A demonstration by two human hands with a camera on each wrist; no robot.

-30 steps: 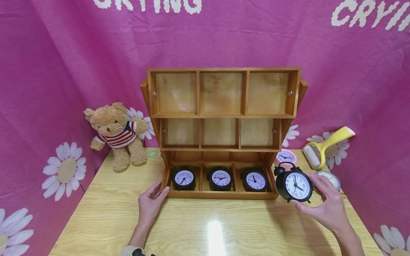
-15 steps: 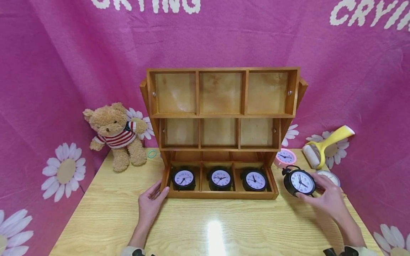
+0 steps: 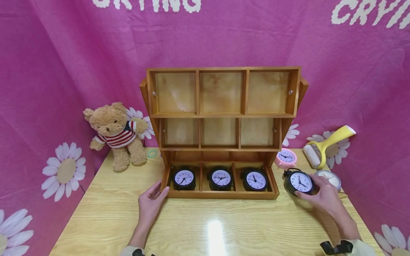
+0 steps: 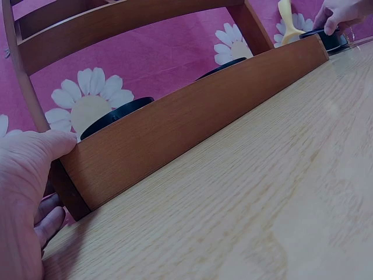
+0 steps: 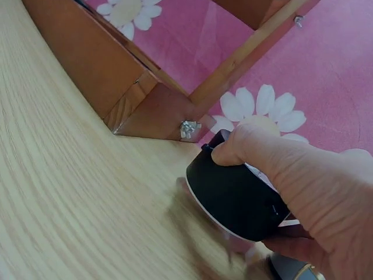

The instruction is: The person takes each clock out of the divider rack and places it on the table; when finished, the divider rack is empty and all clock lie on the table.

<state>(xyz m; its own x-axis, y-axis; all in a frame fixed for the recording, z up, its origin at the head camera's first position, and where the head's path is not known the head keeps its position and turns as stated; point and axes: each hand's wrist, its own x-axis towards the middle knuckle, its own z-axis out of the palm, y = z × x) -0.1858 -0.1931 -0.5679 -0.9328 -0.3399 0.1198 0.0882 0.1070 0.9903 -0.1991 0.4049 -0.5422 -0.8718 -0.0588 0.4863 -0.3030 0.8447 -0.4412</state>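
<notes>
Head view: three black clocks (image 3: 221, 179) sit in one wooden rack's (image 3: 223, 195) bottom row. Right hand (image 3: 326, 198) pinches a fourth black clock (image 3: 299, 182) between thumb and fingers, just right of the rack; left hand (image 3: 151, 202) grips the rack's left corner.

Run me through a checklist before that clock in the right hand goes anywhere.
1. Right hand grips the black alarm clock: ok.
2. Left hand holds the wooden rack at its left front corner: ok.
3. Vacant compartment in the bottom row: not ok; the three black clocks take one each.
4. Vacant compartments in the middle row and top row: ok; none holds a clock.
5. Gap between the gripped clock and the pink clock behind it: cannot tell.
6. Gripped clock lifted off the table: cannot tell.
</notes>
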